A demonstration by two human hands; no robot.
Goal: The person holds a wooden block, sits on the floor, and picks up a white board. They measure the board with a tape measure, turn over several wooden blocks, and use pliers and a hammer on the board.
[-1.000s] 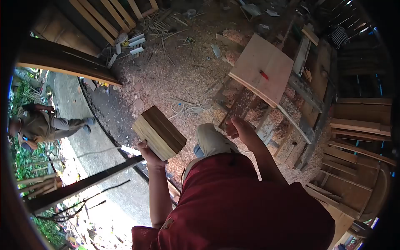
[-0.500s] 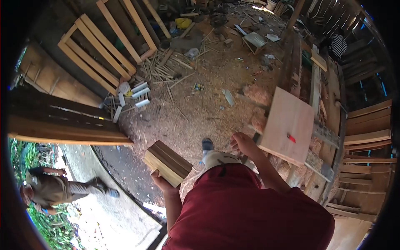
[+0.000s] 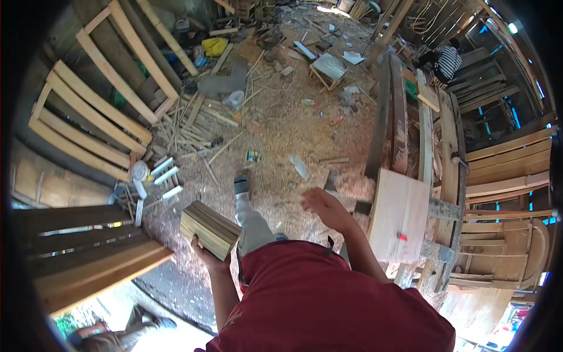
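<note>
My left hand (image 3: pixel 206 256) is closed around the lower side of a stack of short wooden boards (image 3: pixel 210 229), held out at my left with the edges of several pieces showing. My right hand (image 3: pixel 324 208) hangs in the air over the floor, its fingers apart and nothing in it. To the right of that hand, a flat pale wooden panel (image 3: pixel 399 202) lies on the workbench (image 3: pixel 446 208). A small red object (image 3: pixel 402 237) rests on the panel; its kind is too small to tell.
Wooden frames (image 3: pixel 88 111) lean at the left. Scrap sticks (image 3: pixel 176 132) and white pieces (image 3: pixel 166 175) litter the floor. A small low table (image 3: pixel 330 67) stands ahead. One person (image 3: pixel 126 334) is at bottom left, another in stripes (image 3: pixel 447 63) beyond the bench.
My view has shifted forward and turned, with one leg now stretched ahead. The board stack stays in my left hand. My right hand has swung away from the panel, its fingers spreading.
</note>
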